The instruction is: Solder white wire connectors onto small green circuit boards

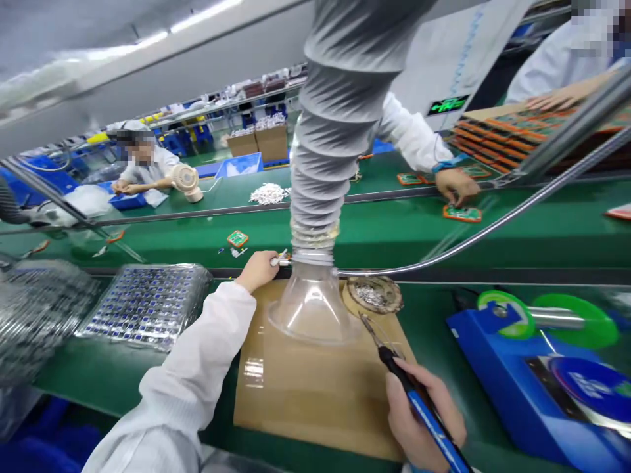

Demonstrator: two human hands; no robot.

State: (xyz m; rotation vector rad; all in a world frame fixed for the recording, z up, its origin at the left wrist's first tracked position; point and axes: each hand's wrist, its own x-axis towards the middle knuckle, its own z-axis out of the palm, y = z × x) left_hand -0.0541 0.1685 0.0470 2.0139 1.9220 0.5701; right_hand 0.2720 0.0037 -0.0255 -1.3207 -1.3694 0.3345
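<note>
Blue soldering iron (419, 401) gripped in right hand (419, 420) fingers, tip forward.

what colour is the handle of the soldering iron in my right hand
Blue with a black grip: the soldering iron in your right hand, head view.

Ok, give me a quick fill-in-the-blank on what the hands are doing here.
1. The right hand grips a soldering iron with a ____ handle.
2. The left hand pinches a small metal part beside the clear ____ of the extraction hose.
3. The cardboard sheet lies on a ____ bench.

Missing: blue; funnel; green
</note>
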